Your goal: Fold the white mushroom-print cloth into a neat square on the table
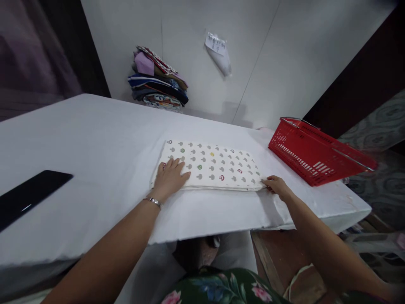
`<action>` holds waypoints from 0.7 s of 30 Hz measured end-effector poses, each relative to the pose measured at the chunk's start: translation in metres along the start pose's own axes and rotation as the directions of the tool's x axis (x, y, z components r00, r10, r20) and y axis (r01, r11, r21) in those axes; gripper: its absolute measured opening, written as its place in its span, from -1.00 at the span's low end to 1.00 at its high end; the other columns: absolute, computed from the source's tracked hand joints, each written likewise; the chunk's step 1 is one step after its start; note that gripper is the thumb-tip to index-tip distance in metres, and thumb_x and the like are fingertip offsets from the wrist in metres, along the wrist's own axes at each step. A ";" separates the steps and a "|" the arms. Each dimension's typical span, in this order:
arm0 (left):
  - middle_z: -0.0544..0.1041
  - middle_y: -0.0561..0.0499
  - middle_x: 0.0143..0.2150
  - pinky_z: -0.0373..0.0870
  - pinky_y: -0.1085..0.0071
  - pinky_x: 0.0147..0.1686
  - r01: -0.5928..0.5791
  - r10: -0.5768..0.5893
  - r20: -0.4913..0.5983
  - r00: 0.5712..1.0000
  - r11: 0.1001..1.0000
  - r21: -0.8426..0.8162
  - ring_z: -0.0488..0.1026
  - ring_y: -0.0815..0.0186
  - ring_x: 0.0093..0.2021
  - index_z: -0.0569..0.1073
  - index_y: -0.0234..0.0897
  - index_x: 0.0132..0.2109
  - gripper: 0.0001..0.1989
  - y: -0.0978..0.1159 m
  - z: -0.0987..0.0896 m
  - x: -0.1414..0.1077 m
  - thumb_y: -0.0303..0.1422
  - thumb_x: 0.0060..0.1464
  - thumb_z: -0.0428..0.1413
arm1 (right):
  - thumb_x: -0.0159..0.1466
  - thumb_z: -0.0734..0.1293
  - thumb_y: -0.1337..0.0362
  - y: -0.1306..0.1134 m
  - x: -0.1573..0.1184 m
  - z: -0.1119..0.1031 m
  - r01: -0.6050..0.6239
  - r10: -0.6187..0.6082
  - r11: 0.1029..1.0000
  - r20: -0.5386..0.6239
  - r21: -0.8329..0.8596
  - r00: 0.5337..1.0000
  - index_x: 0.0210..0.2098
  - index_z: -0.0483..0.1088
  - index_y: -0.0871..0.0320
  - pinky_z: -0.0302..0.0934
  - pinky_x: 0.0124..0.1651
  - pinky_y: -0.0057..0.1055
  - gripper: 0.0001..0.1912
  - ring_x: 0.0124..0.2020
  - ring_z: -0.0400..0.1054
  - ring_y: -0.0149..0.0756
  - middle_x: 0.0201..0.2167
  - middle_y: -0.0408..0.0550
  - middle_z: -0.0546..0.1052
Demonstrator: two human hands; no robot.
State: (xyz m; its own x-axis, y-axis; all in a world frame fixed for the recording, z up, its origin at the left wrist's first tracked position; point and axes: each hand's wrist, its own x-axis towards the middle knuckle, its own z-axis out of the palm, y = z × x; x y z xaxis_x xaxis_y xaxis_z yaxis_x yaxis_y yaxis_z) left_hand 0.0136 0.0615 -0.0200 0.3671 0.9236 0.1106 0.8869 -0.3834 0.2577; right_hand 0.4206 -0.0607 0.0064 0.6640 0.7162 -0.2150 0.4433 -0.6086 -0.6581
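A white cloth printed with grey, red, green and yellow mushrooms lies folded in a long rectangle on the table, with several layers showing along its near edge. My left hand rests flat on its left end, fingers spread. At the cloth's near right corner, my right hand pinches the edge between thumb and fingers. A silver bracelet circles my left wrist.
The white-covered table has a red plastic basket at its right end and a dark flat panel at left. Beyond the far edge, folded fabrics are stacked near a plastic bag with a paper label.
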 end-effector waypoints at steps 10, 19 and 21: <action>0.10 -0.06 0.33 -0.19 0.05 0.25 -0.009 0.010 -0.012 1.000 1.000 0.016 -0.14 0.09 0.35 0.21 -0.23 0.24 -0.39 -0.001 -0.001 0.002 -0.04 0.16 -0.24 | 0.01 0.42 0.22 -0.012 0.001 -0.009 -0.020 -0.004 0.960 0.085 0.280 0.996 -0.59 0.25 0.17 -0.18 -0.69 -0.57 -0.73 -0.72 0.03 -0.56 -0.75 -0.28 0.22; 0.07 -0.07 0.34 -0.17 0.03 0.24 -0.015 0.015 0.002 1.000 0.999 0.039 -0.14 0.09 0.35 0.18 -0.26 0.26 -0.37 0.000 -0.003 0.002 -0.04 0.16 -0.27 | 0.10 0.38 0.24 -0.026 0.004 -0.014 -0.055 -0.017 0.928 0.190 0.369 0.982 -0.52 0.25 0.19 -0.16 -0.72 -0.61 -0.77 -0.69 0.09 -0.58 -0.65 -0.21 0.31; 0.07 -0.07 0.34 -0.17 0.04 0.24 -0.014 0.014 0.010 1.000 0.999 0.044 -0.14 0.09 0.35 0.17 -0.26 0.26 -0.37 0.000 -0.003 0.002 -0.03 0.16 -0.28 | 0.08 0.41 0.25 -0.025 0.003 -0.011 -0.081 0.012 0.945 0.215 0.316 0.977 -0.55 0.25 0.20 -0.17 -0.73 -0.61 -0.75 -0.71 0.09 -0.58 -0.68 -0.20 0.32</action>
State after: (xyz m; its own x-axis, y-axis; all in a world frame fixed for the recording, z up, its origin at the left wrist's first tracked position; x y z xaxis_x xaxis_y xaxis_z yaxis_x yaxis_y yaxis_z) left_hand 0.0136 0.0633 -0.0164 0.3822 0.9182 0.1045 0.8931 -0.3960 0.2134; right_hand 0.4187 -0.0470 0.0302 0.5246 0.7654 -0.3729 0.1750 -0.5256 -0.8326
